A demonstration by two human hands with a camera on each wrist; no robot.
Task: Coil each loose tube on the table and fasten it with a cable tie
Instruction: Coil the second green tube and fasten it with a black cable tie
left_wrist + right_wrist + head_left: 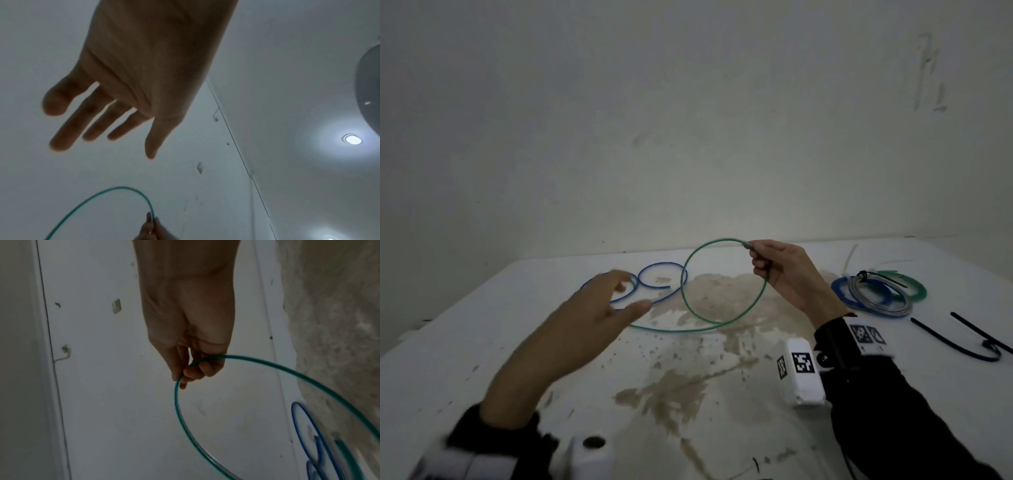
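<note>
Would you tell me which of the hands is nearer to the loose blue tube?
Left. The left hand hovers open directly over the blue tube; the right hand is farther right, pinching the green tube.

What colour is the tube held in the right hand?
Green; the tube pinched by the right hand shows best in the right wrist view.

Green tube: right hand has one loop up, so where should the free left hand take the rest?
Take the green tube on its trailing run lying flat on the table, just beyond the open left hand. Come from above and pinch across it. The right hand already holds the loop's crossing.
</note>
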